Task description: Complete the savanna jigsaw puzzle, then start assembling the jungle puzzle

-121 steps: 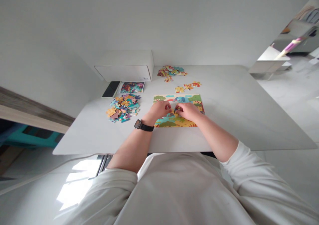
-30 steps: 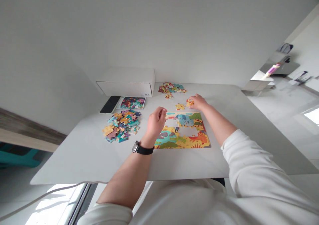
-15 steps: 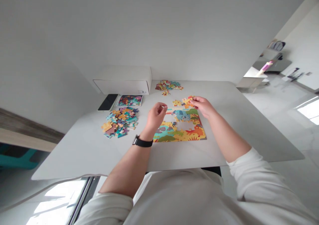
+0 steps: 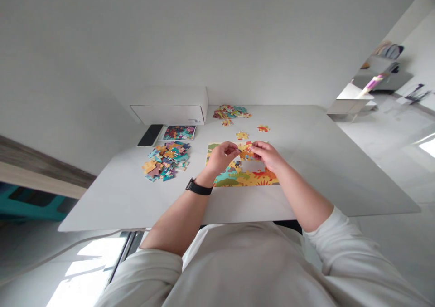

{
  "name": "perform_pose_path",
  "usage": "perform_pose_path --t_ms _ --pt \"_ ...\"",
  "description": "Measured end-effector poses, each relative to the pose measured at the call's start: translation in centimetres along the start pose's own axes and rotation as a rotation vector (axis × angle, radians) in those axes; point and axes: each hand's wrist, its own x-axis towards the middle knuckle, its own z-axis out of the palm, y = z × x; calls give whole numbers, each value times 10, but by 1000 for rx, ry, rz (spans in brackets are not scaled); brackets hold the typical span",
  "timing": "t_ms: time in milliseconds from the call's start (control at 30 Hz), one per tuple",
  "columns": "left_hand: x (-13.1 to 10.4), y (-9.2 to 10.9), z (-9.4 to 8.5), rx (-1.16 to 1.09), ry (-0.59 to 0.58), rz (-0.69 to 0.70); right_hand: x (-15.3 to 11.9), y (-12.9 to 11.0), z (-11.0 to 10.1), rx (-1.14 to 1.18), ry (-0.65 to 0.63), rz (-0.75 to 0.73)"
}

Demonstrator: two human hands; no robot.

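Note:
A colourful animal jigsaw puzzle [image 4: 243,176] lies partly assembled on the white table [image 4: 316,171], with a gap near its middle. My left hand [image 4: 222,156], a black watch on its wrist, and my right hand [image 4: 268,154] meet over the puzzle's upper part. Between their fingertips they pinch an orange puzzle piece [image 4: 245,150]. Two loose pieces, a yellow piece [image 4: 241,135] and an orange piece [image 4: 263,128], lie just beyond the puzzle.
A heap of mixed puzzle pieces [image 4: 166,159] lies to the left, a smaller heap [image 4: 231,112] at the back. A white box [image 4: 171,105], a black phone [image 4: 151,134] and a picture card [image 4: 179,132] sit by the wall.
My right hand picked an orange piece from beyond the puzzle and brought it back over the puzzle. My left hand moved in to meet it; both now pinch the piece.

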Motion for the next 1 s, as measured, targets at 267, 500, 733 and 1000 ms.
perform_pose_path --t_ms 267,500,733,1000 --pt "0 4 -4 71 -1 -35 6 4 -22 -62 65 -31" --pt "3 -3 -3 90 -44 -40 8 6 -23 -40 62 -34" --pt "3 -3 -2 89 -55 -42 2 -2 -17 -71 24 -31" --pt "1 1 2 63 -69 -66 2 2 -18 -48 -37 -61"
